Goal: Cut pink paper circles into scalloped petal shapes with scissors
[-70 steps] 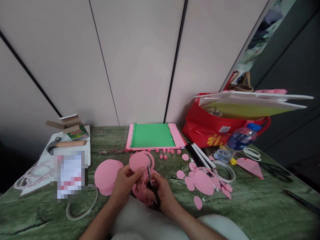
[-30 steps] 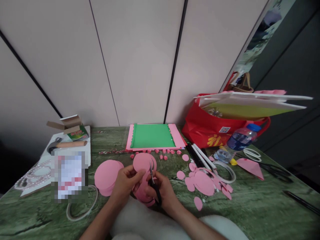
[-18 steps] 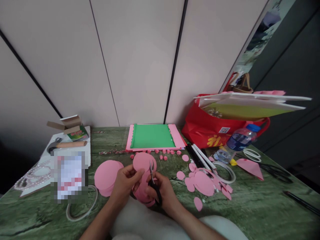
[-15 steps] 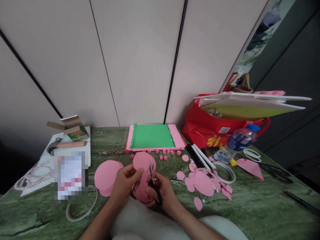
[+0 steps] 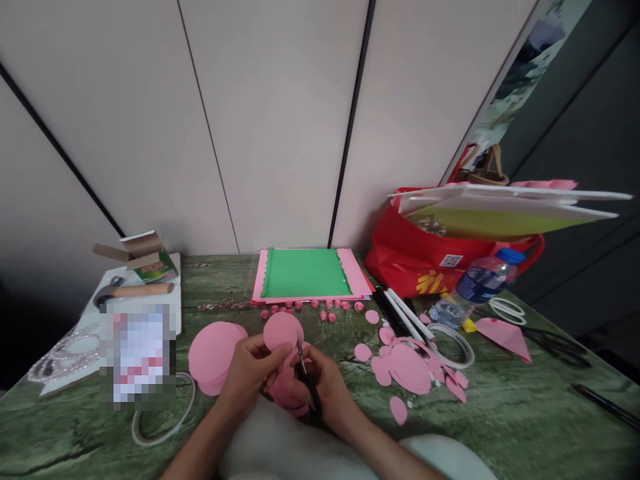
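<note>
Scissors (image 5: 304, 370) lower on pink disc (image 5: 281, 329)

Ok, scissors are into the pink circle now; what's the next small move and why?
Probably turn the pink paper circle a little with the left hand and snip on. The scissors in the right hand have their blades at its right edge, and a cut pink strip already curls below the hands, so the cut looks unfinished.

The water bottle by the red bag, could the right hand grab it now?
Probably not right away. The right hand is shut on the scissors, and the water bottle lies far off, with pink cutouts between.
</note>
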The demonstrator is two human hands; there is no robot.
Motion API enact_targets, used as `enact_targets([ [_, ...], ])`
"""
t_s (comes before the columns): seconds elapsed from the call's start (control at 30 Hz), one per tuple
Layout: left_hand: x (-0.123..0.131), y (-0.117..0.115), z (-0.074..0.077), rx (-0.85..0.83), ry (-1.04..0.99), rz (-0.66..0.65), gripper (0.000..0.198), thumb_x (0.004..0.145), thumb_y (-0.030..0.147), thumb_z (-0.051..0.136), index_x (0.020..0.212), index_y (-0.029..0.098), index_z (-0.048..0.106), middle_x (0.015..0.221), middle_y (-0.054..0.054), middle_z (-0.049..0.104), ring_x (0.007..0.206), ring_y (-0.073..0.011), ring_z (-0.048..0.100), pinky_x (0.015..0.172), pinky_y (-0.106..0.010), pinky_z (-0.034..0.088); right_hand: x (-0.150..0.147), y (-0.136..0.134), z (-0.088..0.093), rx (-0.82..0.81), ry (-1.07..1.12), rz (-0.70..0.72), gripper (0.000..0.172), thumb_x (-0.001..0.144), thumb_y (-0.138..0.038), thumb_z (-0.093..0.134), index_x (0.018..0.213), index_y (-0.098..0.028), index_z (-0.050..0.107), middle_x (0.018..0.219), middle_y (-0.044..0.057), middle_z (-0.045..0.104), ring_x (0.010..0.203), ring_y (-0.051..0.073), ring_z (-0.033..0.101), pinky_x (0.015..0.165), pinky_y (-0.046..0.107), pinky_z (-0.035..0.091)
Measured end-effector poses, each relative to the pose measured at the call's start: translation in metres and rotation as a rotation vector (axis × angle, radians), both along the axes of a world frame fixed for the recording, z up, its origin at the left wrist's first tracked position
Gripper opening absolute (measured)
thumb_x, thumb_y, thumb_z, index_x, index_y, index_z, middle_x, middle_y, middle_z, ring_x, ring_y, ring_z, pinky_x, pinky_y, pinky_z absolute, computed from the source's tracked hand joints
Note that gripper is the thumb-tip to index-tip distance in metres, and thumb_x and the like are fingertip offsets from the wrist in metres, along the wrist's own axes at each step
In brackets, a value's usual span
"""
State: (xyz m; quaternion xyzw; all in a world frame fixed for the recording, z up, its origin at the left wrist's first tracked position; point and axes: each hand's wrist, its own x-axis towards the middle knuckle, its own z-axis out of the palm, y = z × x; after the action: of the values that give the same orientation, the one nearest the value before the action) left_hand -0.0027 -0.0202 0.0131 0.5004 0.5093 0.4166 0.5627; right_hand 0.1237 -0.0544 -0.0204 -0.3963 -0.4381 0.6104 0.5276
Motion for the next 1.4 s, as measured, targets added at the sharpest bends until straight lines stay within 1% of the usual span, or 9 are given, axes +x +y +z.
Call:
enact_targets([
  [0.07, 0.000, 0.000, -0.001, 0.001, 0.012, -0.042, 0.028, 0.058, 0.032, 0.074, 0.049, 0.014, 0.054, 0.032, 0.007, 0.043, 0.027, -0.0034, 0.031, 0.030, -0.016, 0.019, 0.001, 0.002, 0.001, 0.036, 0.030, -0.039, 0.037, 0.050, -0.028, 0.078, 0.069, -0.020, 0.047, 0.055, -0.006, 0.054, 0.047, 0.009, 0.043, 0.043, 0.019, 0.033],
  [0.13, 0.000, 0.001, -0.002, 0.002, 0.013, -0.065, 0.028, 0.059, 0.034, 0.073, 0.050, 0.014, 0.055, 0.031, 0.008, 0.041, 0.027, -0.0033, 0.030, 0.030, -0.016, 0.019, 0.002, 0.003, -0.001, 0.037, 0.031, -0.054, 0.039, 0.049, -0.027, 0.079, 0.072, -0.020, 0.047, 0.056, -0.007, 0.053, 0.049, 0.009, 0.042, 0.046, 0.019, 0.033],
  [0.47, 0.001, 0.000, 0.000, -0.013, -0.005, -0.061, 0.030, 0.059, 0.035, 0.073, 0.050, 0.014, 0.053, 0.032, 0.008, 0.041, 0.027, -0.0028, 0.029, 0.029, -0.015, 0.018, 0.004, 0.004, -0.005, 0.009, -0.022, -0.045, 0.039, 0.051, -0.027, 0.077, 0.075, -0.020, 0.046, 0.052, -0.009, 0.046, 0.045, 0.007, 0.034, 0.043, 0.018, 0.025],
  [0.6, -0.001, 0.001, -0.003, -0.019, -0.009, -0.059, 0.030, 0.061, 0.037, 0.071, 0.053, 0.014, 0.054, 0.034, 0.008, 0.041, 0.027, -0.0022, 0.028, 0.029, -0.015, 0.017, 0.004, 0.003, -0.009, 0.023, -0.001, -0.037, 0.039, 0.052, -0.027, 0.077, 0.075, -0.021, 0.046, 0.052, -0.009, 0.047, 0.044, 0.007, 0.035, 0.042, 0.018, 0.027],
  [0.77, -0.001, 0.002, -0.005, -0.015, -0.029, -0.065, 0.032, 0.062, 0.039, 0.071, 0.052, 0.015, 0.052, 0.034, 0.009, 0.040, 0.027, -0.0021, 0.027, 0.028, -0.015, 0.017, 0.004, 0.003, -0.012, 0.046, 0.024, -0.037, 0.036, 0.053, -0.028, 0.077, 0.074, -0.021, 0.049, 0.052, -0.009, 0.047, 0.044, 0.008, 0.038, 0.043, 0.018, 0.029],
  [1.0, 0.000, 0.001, -0.001, -0.007, -0.021, -0.032, 0.032, 0.060, 0.038, 0.072, 0.051, 0.015, 0.051, 0.036, 0.007, 0.044, 0.026, -0.0024, 0.030, 0.028, -0.015, 0.018, 0.005, 0.002, -0.013, 0.006, 0.034, -0.026, 0.034, 0.052, -0.025, 0.076, 0.074, -0.019, 0.050, 0.053, -0.008, 0.051, 0.041, 0.006, 0.039, 0.042, 0.018, 0.029],
  [1.13, 0.000, 0.002, 0.000, -0.007, -0.036, -0.026, 0.032, 0.058, 0.035, 0.073, 0.050, 0.015, 0.050, 0.034, 0.008, 0.042, 0.026, -0.0019, 0.028, 0.028, -0.015, 0.017, 0.005, 0.003, -0.015, -0.001, 0.011, -0.035, 0.032, 0.053, -0.024, 0.074, 0.073, -0.019, 0.050, 0.049, -0.008, 0.050, 0.040, 0.006, 0.037, 0.040, 0.018, 0.028],
  [1.23, 0.000, 0.002, 0.000, -0.009, -0.046, -0.013, 0.032, 0.059, 0.036, 0.073, 0.051, 0.015, 0.049, 0.034, 0.008, 0.043, 0.026, -0.0020, 0.029, 0.028, -0.015, 0.017, 0.005, 0.003, -0.018, -0.005, -0.011, -0.046, 0.030, 0.054, -0.025, 0.073, 0.072, -0.019, 0.050, 0.047, -0.008, 0.050, 0.040, 0.007, 0.038, 0.039, 0.018, 0.029],
  [1.4, -0.002, 0.002, -0.001, -0.003, -0.056, -0.011, 0.031, 0.058, 0.034, 0.074, 0.052, 0.015, 0.050, 0.035, 0.008, 0.044, 0.026, -0.0020, 0.030, 0.028, -0.014, 0.019, 0.005, 0.002, -0.020, 0.009, -0.019, -0.019, 0.030, 0.058, -0.030, 0.073, 0.074, -0.019, 0.050, 0.045, -0.009, 0.050, 0.037, 0.007, 0.039, 0.038, 0.018, 0.029],
])
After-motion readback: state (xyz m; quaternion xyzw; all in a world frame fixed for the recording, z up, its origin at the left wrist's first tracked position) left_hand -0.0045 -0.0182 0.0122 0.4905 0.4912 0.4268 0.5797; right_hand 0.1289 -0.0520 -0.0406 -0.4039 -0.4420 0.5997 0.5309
